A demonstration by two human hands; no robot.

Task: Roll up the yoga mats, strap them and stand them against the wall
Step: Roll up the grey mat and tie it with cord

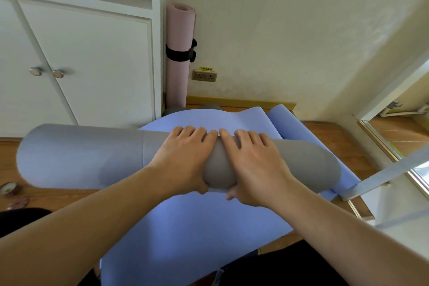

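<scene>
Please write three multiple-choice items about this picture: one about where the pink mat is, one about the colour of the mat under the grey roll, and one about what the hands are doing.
1. Where is the pink mat?
A. Flat on the floor
B. Standing against the wall beside the cupboard
C. On the shelf

2. What colour is the mat under the grey roll?
A. Blue
B. Green
C. Red

3. What are the hands doing?
A. Hanging idle
B. One opens the cupboard
C. Both grip the grey roll

Answers:
1 B: the pink mat stands upright, strapped, between cupboard and wall.
2 A: the blue mat lies spread below the grey roll.
3 C: left hand and right hand wrap around it, fingers on top.
</scene>
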